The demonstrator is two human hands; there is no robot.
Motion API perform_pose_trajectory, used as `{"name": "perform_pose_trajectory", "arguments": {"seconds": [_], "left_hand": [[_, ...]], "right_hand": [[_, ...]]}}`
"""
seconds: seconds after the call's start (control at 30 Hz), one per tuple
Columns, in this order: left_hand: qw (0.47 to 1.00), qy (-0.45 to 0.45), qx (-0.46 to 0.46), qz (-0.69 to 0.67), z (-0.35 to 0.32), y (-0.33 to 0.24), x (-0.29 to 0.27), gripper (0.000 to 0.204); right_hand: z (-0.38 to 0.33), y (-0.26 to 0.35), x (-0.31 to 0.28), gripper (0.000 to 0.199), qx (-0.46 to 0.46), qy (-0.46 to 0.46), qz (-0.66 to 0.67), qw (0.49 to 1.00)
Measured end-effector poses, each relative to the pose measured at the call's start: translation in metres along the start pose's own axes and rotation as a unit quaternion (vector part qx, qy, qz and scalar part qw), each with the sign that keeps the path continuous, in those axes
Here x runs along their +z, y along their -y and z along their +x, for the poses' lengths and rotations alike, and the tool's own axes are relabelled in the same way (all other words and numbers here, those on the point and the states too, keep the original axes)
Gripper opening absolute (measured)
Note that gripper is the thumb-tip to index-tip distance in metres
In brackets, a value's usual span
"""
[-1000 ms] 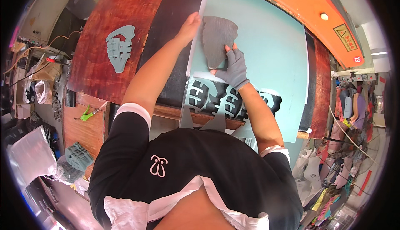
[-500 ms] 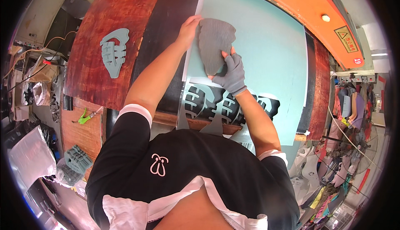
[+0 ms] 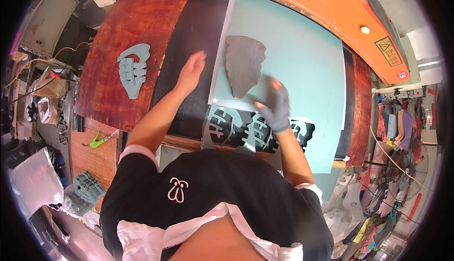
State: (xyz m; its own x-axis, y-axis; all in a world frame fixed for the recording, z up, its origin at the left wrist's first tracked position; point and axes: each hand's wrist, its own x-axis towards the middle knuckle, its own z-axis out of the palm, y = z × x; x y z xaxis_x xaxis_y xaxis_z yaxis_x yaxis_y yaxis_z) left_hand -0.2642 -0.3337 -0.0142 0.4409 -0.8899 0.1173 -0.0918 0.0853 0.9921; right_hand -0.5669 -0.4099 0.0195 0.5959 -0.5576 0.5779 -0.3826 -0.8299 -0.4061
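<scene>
A dark grey, leaf-shaped plate with scalloped edges (image 3: 244,64) lies flat on the pale green sheet (image 3: 302,67), near its left margin. Bare and stretched out, my left hand (image 3: 191,71) hovers over the black strip to the left of that plate, touching nothing. My right hand (image 3: 276,107), in a grey glove with the fingertips bare, is just right of the plate's lower end, its thumb and fingers apart and nothing in it. Below it, the near part of the sheet has several cut-out openings (image 3: 257,127) with ribbed shapes.
Ribbed grey-green cut pieces (image 3: 132,71) lie on the red-brown board (image 3: 104,86) at left. An orange machine beam (image 3: 326,10) spans the far side. A green-handled tool (image 3: 98,141) and a stack of cut pieces (image 3: 88,186) are at lower left. Coloured scraps hang at right.
Both hands have let go of the grey plate, which now lies on the sheet. My left hand has moved left and nearer, and my right hand has drawn away to the right.
</scene>
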Motion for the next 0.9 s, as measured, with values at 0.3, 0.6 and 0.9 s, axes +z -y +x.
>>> {"name": "perform_pose_trajectory", "arguments": {"seconds": [0.3,0.6,0.9], "left_hand": [[0.911,0.092,0.216,0.339,-0.172,-0.016,-0.037,0.021],[0.871,0.027,0.302,0.386,-0.073,-0.019,-0.011,0.007],[0.876,-0.077,0.233,0.414,0.117,0.002,0.031,0.03]], "right_hand": [[-0.176,-0.007,-0.121,0.038,0.309,-0.071,-0.197,0.928],[-0.107,-0.075,-0.097,0.019,0.222,-0.132,-0.278,0.925],[0.033,-0.208,-0.078,0.02,0.232,-0.062,-0.28,0.93]]}}
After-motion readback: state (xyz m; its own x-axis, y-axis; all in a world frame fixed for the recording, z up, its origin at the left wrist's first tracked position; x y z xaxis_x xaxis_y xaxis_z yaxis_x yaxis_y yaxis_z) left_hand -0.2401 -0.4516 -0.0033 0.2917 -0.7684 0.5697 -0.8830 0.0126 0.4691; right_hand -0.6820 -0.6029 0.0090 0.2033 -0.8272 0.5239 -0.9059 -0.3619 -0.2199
